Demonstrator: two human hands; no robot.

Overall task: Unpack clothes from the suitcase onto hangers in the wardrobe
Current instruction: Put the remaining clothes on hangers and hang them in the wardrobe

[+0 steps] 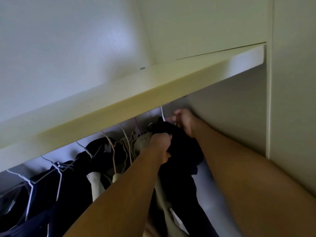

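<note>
dark garment (181, 146) bunched up under the wardrobe shelf (119, 100), toward the right end of the hanging space, draped down between the two forearms. gripped at its left edge by the left hand (160, 142), fingers curled tight into the cloth, knuckles up. right hand (183, 121) higher and further in, just below the shelf's underside, fingers curled round the top of the garment at a thin white hanger (162, 114); hook of that hanger rising out of sight behind the shelf edge. cannot tell whether hooked on a rail or not, rail itself hidden. cannot tell either whether pinched on wire, cloth or both, picture blurred there.

just left of the garment, a cluster of bare pale hangers (126, 147), tangled, with a cream knitted piece (143, 142) touching the left hand's knuckles. further left, more dark clothes (71, 185) on white wire hangers (59, 175), slanting down toward the lower left corner; something cream (95, 183) hanging between them.

above, shelf with a thick pale yellow front edge running diagonally from lower left to upper right. a small dark screw (142, 68) lying on its top near the back wall. right side panel of the wardrobe (294, 100) close by the right forearm.
</note>
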